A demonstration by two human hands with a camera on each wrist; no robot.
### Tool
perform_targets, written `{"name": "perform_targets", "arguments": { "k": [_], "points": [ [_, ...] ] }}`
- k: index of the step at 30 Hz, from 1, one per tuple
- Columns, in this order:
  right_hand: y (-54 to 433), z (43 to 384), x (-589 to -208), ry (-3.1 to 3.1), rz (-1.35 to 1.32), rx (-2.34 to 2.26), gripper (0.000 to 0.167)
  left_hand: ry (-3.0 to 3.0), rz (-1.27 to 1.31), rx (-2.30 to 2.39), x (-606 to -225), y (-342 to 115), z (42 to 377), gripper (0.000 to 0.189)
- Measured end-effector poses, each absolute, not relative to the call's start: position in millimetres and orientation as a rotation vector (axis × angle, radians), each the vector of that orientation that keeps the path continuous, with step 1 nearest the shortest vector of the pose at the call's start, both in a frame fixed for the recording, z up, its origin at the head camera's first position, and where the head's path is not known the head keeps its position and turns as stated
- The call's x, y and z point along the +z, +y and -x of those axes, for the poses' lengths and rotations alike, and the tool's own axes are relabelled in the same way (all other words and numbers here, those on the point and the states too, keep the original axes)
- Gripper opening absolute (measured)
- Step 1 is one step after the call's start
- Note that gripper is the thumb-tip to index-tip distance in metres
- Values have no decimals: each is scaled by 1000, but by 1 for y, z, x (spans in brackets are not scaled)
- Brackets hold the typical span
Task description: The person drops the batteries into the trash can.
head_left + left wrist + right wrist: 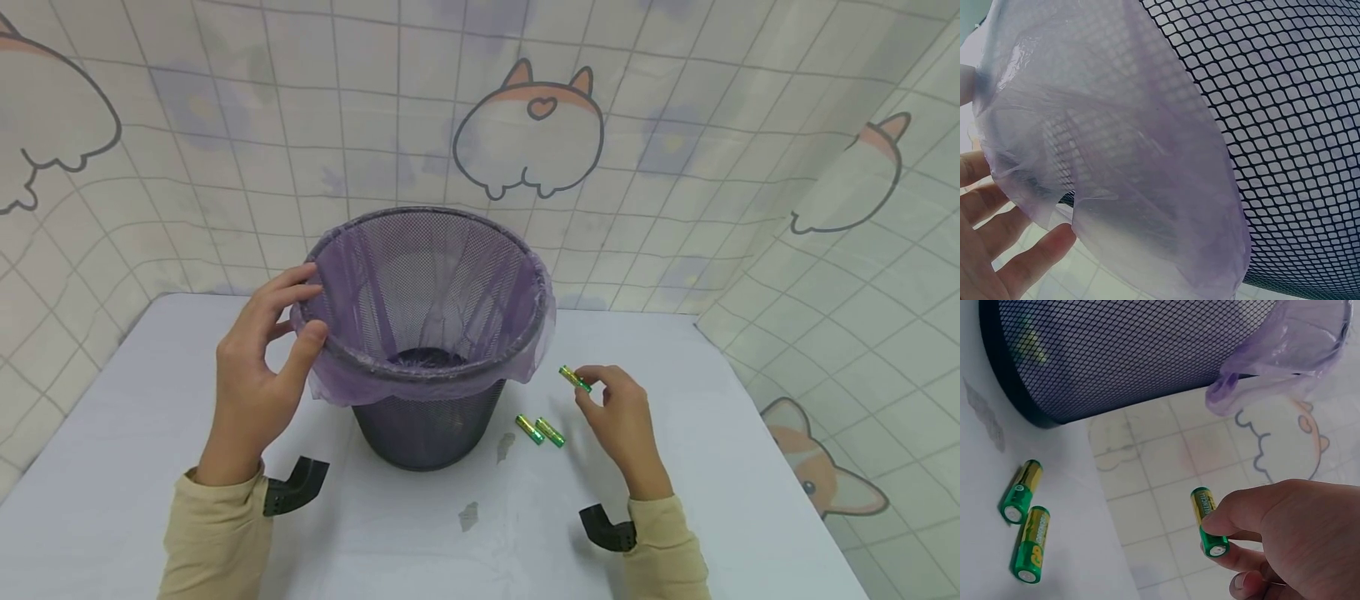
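A black mesh trash bin (431,433) stands upright, lined with a translucent purple bag (517,358) folded over its rim. At the rim's left side my left hand (258,358) rests with spread fingers. In the left wrist view its thumb (1041,256) touches the edge of the bag. To the right of the bin, my right hand (618,412) pinches a green and gold battery (1204,512) between thumb and fingers, raised above the table. Two matching batteries, a left one (529,429) and a right one (551,432), lie side by side below it.
The white table (397,542) has grey patches (468,516) in front of the bin. Behind it hangs a tiled-pattern cloth (360,150) with cartoon animals. Through the mesh, a yellow-green shape (1032,340) shows near the bin's bottom.
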State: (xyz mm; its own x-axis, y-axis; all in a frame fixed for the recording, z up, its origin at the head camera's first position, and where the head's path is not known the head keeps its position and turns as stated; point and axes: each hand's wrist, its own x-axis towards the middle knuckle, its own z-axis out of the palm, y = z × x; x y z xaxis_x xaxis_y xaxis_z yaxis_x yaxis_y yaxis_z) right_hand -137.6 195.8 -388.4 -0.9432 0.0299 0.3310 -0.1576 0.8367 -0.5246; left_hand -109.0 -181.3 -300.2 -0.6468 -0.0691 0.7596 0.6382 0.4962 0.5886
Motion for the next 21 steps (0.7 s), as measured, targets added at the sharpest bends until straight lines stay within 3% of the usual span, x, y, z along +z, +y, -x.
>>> {"name": "perform_targets", "arguments": {
  "k": [21],
  "points": [
    [192,125,-364,-2530,-211,750,23,-1981,473,-1191,-300,-181,110,31]
  ]
}}
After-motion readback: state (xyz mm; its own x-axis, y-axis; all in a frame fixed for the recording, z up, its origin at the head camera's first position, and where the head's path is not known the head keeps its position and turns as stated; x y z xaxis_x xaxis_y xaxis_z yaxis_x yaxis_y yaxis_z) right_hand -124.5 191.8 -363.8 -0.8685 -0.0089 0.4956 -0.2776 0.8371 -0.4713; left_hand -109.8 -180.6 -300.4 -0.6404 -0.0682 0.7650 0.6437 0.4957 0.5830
